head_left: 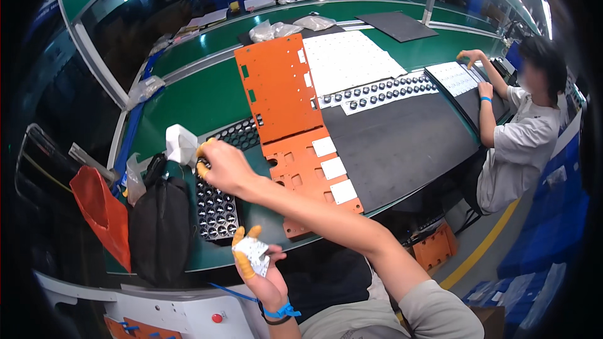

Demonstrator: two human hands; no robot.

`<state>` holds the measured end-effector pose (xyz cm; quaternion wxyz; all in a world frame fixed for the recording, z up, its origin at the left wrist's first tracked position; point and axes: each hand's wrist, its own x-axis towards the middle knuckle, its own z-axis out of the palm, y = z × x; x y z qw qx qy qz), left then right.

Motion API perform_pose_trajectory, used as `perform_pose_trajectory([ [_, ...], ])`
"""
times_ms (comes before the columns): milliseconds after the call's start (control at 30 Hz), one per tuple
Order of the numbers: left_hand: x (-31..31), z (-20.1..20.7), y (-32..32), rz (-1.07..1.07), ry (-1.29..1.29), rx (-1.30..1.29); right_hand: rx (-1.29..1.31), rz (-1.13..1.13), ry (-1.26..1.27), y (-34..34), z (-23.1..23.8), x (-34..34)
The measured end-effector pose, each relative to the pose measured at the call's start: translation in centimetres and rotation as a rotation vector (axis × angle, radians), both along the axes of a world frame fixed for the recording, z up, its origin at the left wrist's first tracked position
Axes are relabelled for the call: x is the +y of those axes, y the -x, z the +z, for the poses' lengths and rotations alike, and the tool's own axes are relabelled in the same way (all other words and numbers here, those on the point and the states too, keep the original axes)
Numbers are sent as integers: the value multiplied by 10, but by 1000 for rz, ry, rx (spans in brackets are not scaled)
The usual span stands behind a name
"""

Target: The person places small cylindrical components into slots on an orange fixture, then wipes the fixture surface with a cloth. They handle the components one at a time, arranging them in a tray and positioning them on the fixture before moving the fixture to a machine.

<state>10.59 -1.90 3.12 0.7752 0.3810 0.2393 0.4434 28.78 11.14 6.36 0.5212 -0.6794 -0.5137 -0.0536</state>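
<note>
My right hand (225, 164), with yellow finger cots, reaches across to the left, its fingers curled together over a black tray (217, 211) of round black parts. Against those fingertips is a crumpled-looking white piece (181, 143); whether they grip it or something hidden cannot be made out. Lower down, my left hand (267, 282) is turned palm up, holding small white plates (252, 255) with dark marks between its finger cots and thumb. Beyond my right forearm lies an orange hinged fixture (279, 91), its upper panel raised. White square plates (333, 168) sit along the lower panel's right side.
A black bag (162, 229) and an orange pouch (103, 210) hang at the left edge. White strips of round black parts (383, 93) and a white sheet (348, 56) lie on a black mat (389, 147). At right, a co-worker (524, 113) handles a panel.
</note>
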Motion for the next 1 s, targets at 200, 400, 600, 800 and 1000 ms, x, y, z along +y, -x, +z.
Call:
perform_pose_trajectory([
  [200,16,5,-17,-155,5,-42,289,131,-131,-1,36,-114],
  [400,14,14,-33,-304,-29,-146,151,248,-126,10,46,-191],
  [600,9,9,-31,-422,72,-239,93,310,5,4,42,-217],
  [800,0,14,-41,-356,18,-203,103,303,49,5,29,-225],
  [1000,3,6,-37,-317,-293,-136,159,320,110,10,32,-234],
])
